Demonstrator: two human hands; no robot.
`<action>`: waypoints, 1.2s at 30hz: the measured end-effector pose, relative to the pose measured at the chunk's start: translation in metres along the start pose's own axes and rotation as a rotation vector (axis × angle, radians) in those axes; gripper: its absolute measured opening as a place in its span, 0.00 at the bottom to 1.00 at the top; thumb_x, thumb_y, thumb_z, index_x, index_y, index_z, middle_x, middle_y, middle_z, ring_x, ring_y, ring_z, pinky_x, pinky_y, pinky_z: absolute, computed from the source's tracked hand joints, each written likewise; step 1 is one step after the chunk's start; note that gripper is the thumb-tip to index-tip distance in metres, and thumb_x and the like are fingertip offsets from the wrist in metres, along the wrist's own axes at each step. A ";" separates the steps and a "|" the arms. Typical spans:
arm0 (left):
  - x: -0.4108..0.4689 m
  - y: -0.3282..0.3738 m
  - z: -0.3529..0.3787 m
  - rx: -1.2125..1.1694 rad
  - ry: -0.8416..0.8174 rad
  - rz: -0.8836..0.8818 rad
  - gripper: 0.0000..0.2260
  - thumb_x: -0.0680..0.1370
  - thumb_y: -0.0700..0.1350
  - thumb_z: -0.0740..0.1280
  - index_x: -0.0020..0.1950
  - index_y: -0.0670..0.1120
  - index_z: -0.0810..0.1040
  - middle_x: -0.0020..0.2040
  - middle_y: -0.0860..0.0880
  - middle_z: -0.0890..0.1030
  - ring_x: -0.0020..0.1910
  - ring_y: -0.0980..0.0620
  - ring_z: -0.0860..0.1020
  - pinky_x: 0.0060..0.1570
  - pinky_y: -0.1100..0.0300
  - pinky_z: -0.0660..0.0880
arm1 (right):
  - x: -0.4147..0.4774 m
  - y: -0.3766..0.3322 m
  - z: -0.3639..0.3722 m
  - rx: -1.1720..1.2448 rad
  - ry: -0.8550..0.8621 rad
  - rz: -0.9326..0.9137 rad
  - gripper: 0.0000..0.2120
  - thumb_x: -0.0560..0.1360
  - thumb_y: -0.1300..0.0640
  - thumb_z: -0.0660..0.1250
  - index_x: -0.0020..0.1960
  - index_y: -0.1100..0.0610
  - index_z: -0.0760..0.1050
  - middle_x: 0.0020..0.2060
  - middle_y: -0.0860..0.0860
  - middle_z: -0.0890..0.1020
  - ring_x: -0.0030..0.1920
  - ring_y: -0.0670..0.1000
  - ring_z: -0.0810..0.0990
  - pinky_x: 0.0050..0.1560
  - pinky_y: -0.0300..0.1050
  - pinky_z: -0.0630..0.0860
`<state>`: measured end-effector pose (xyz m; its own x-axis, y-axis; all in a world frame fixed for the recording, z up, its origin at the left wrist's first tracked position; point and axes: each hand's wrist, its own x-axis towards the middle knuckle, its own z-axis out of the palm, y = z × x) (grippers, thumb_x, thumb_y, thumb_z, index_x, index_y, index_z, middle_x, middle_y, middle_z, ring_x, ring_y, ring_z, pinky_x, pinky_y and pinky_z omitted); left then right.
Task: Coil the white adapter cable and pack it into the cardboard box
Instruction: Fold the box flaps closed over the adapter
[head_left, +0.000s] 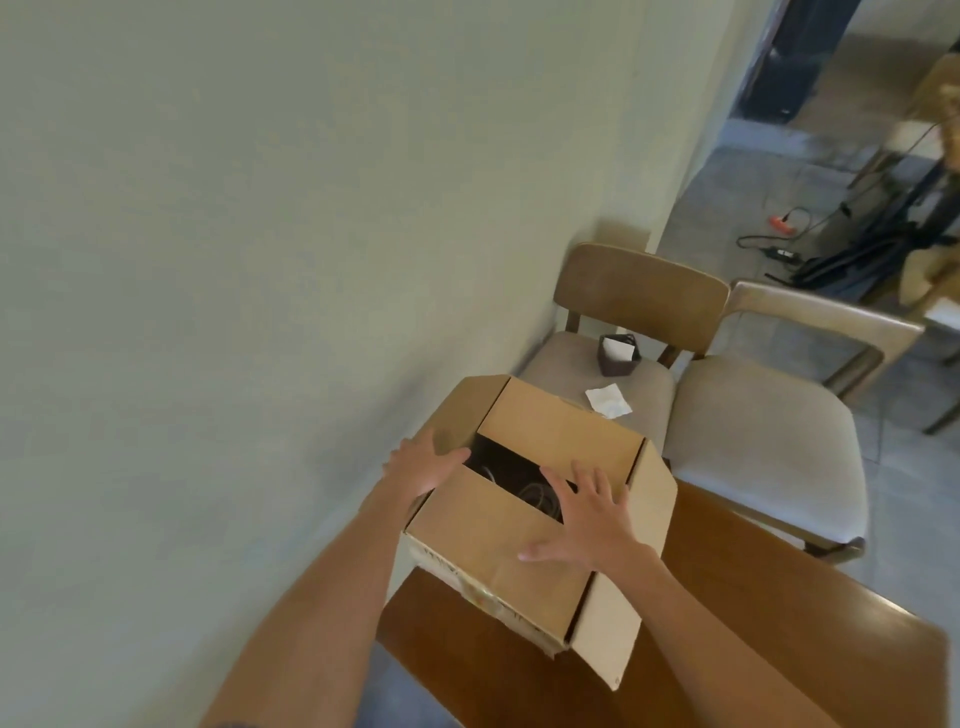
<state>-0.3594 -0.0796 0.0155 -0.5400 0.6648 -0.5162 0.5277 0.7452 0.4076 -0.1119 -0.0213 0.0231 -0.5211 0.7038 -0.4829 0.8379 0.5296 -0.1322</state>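
cardboard box (498, 551) at table (727, 597) corner | left hand (423, 462), right hand (587, 514) grips wide, flat, pressing flaps shut | cable coils (535, 493) dim inside

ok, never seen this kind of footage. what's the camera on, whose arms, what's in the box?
One picture, from a wide-angle camera worn on a person's head, looking forward and down. No robot: the bare arms are the wearer's. The left hand rests open on a flap of the cardboard box; the right hand lies flat on another flap. Neither holds anything. The box stands on a wooden table, half open, with coiled cable dimly visible inside. Behind it stand two chairs.
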 end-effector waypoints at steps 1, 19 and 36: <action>0.003 -0.003 -0.002 -0.045 -0.017 -0.018 0.43 0.74 0.70 0.66 0.83 0.57 0.50 0.81 0.40 0.60 0.78 0.34 0.61 0.74 0.33 0.60 | 0.002 -0.001 0.000 -0.005 -0.006 0.008 0.60 0.63 0.22 0.70 0.83 0.41 0.43 0.84 0.57 0.45 0.82 0.66 0.44 0.77 0.72 0.46; -0.076 0.076 -0.020 0.346 0.228 0.305 0.19 0.77 0.42 0.65 0.68 0.51 0.71 0.48 0.47 0.77 0.44 0.45 0.79 0.36 0.56 0.70 | -0.030 -0.002 -0.007 0.037 -0.017 -0.013 0.53 0.69 0.31 0.73 0.83 0.45 0.50 0.82 0.56 0.56 0.81 0.65 0.53 0.78 0.70 0.51; -0.088 0.052 0.049 0.376 -0.030 0.055 0.43 0.70 0.72 0.67 0.80 0.67 0.51 0.75 0.37 0.60 0.71 0.31 0.64 0.66 0.33 0.69 | -0.054 0.060 0.046 0.740 0.011 0.502 0.68 0.59 0.32 0.80 0.83 0.45 0.39 0.80 0.62 0.52 0.77 0.69 0.58 0.73 0.70 0.64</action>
<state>-0.2526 -0.1025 0.0456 -0.4875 0.6973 -0.5255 0.7623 0.6333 0.1332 -0.0255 -0.0494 0.0015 -0.0632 0.7772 -0.6260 0.8561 -0.2801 -0.4342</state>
